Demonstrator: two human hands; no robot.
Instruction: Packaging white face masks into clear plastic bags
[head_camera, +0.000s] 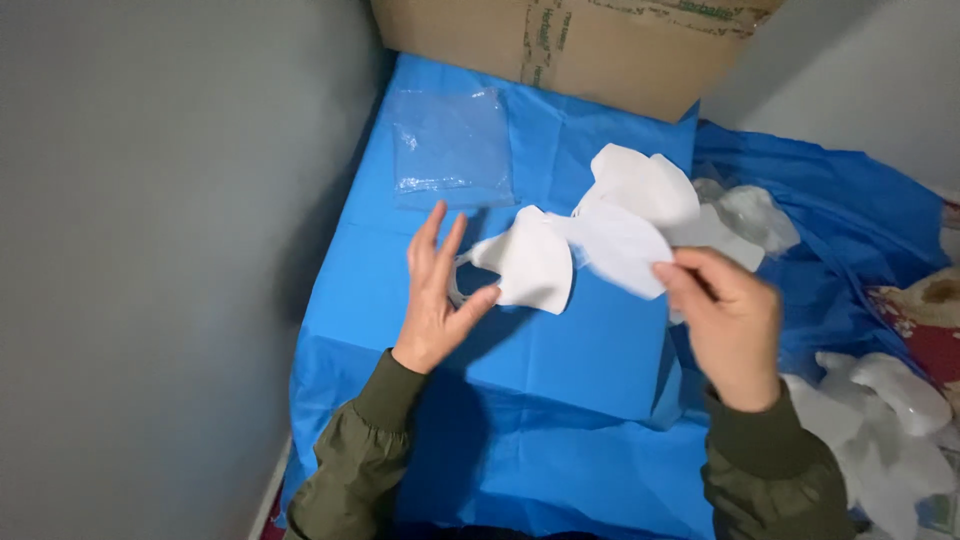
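Observation:
My left hand (437, 297) is spread open over a blue sheet (560, 350), its thumb touching the edge of a folded white face mask (530, 262). My right hand (725, 320) pinches a second white mask (620, 250) by its lower edge and holds it up. Both wrists wear olive green sleeves. More white masks (645, 185) lie piled just behind the two in hand.
A clear plastic bag (452, 150) lies flat on the blue sheet at the back left. A cardboard box (570, 45) stands at the far edge. Grey walls close in left and right. More plastic-wrapped white masks (890, 420) lie at the right.

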